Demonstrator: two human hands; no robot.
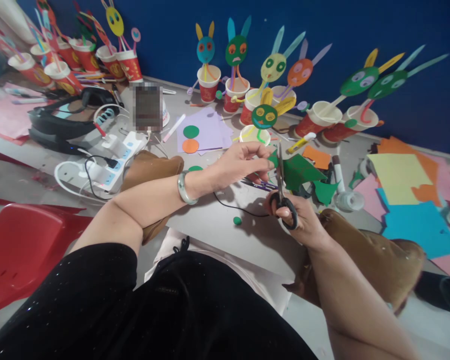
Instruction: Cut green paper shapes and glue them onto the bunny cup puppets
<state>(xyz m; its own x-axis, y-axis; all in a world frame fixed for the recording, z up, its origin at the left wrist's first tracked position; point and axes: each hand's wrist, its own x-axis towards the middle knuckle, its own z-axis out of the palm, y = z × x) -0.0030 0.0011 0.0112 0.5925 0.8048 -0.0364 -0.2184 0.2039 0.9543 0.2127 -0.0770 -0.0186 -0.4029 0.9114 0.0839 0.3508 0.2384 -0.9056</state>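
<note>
My left hand (249,160) pinches a small piece of green paper (273,158) beside the scissor blades. My right hand (294,215) is closed round the black handles of the scissors (280,175), whose blades point away from me. Just right of the blades is a larger green sheet (302,172), and a green scrap (325,192) lies beyond it. A small green disc (237,220) rests on the table between my forearms. Green and orange circles (190,146) lie on purple paper (210,131) to the left.
Red paper cups (209,92) with rabbit-like paper figures line the blue wall. A power strip (123,162) with cables stands left, near a red chair (30,250). Coloured sheets (420,225), a tape roll (349,200) and a brown sleeve-like cloth (375,260) are at right.
</note>
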